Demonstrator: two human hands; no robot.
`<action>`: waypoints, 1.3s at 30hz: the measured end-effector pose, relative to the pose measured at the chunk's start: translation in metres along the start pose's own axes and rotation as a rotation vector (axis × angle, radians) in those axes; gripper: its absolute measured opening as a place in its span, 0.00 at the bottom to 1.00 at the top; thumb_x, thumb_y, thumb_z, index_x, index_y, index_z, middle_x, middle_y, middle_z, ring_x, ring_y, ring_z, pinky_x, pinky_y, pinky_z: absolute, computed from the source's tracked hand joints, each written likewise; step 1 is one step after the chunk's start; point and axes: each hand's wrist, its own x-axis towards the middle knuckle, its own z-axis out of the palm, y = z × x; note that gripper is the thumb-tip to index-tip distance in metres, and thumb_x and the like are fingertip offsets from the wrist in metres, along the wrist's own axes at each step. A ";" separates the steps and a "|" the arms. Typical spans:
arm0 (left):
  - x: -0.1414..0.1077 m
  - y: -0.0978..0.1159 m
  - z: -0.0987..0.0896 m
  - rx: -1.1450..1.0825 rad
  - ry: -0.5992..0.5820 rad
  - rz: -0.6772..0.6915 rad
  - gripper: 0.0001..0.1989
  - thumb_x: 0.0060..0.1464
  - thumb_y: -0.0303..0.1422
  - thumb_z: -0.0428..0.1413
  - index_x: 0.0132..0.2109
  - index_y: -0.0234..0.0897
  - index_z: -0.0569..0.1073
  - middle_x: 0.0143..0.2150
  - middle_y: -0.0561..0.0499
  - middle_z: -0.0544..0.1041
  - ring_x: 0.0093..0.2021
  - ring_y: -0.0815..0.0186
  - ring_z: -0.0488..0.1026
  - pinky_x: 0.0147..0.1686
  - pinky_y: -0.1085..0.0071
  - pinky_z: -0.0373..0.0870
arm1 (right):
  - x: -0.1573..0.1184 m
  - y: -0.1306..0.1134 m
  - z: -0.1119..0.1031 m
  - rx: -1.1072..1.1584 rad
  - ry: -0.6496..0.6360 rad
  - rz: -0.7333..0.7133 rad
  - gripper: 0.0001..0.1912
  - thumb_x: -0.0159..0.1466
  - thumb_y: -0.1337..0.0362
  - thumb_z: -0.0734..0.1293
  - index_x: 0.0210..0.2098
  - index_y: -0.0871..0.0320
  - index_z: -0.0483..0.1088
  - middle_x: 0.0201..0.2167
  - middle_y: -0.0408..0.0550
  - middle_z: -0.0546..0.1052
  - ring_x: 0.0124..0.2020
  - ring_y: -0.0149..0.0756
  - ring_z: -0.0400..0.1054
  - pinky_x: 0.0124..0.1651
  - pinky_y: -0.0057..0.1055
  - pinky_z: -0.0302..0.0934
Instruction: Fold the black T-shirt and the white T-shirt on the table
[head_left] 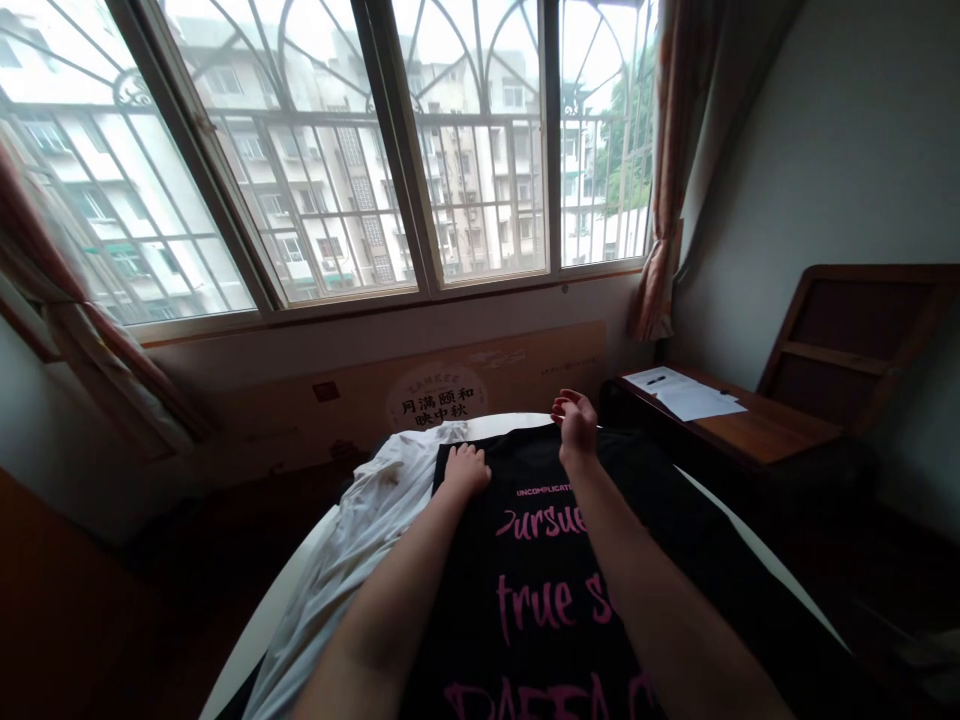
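A black T-shirt (517, 560) with pink lettering lies spread over a white round table (300, 570). My left hand (466, 468) rests on the shirt near its far left edge, palm down with the fingers laid on the cloth. Raised just above the shirt's far edge is my right hand (577, 425), its fingers curled loosely and apart, with nothing visible in them. My right forearm covers part of the lettering. A crumpled white garment (360, 530) lies on the table to the left of the shirt, alongside my left forearm.
Beyond the table, a long cardboard panel (510, 375) with printed characters leans below the barred window (480, 190). On the right stands a low brown wooden table (780, 430) bearing papers (694, 398) and a pen. Tied curtains (660, 260) hang at both sides of the window.
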 end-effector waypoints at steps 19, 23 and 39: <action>0.044 0.005 0.032 -0.101 -0.176 -0.056 0.33 0.66 0.51 0.39 0.74 0.47 0.53 0.76 0.42 0.49 0.75 0.45 0.44 0.68 0.42 0.40 | 0.091 0.067 -0.127 -1.101 -0.404 -0.077 0.24 0.57 0.47 0.73 0.52 0.43 0.76 0.70 0.47 0.61 0.75 0.63 0.33 0.60 0.76 0.10; 0.039 0.008 0.028 -0.098 -0.147 -0.054 0.34 0.66 0.52 0.41 0.73 0.45 0.55 0.75 0.41 0.52 0.74 0.46 0.47 0.69 0.44 0.42 | 0.089 0.067 -0.127 -1.040 -0.332 -0.119 0.26 0.53 0.42 0.74 0.47 0.45 0.78 0.68 0.48 0.65 0.73 0.62 0.40 0.62 0.76 0.15; -0.127 0.010 -0.158 -0.043 0.201 -0.152 0.21 0.64 0.40 0.51 0.59 0.39 0.75 0.60 0.45 0.76 0.58 0.57 0.72 0.57 0.67 0.65 | -0.023 -0.019 -0.145 -1.164 -0.582 -0.677 0.26 0.68 0.59 0.63 0.65 0.52 0.65 0.68 0.53 0.64 0.72 0.51 0.50 0.71 0.62 0.37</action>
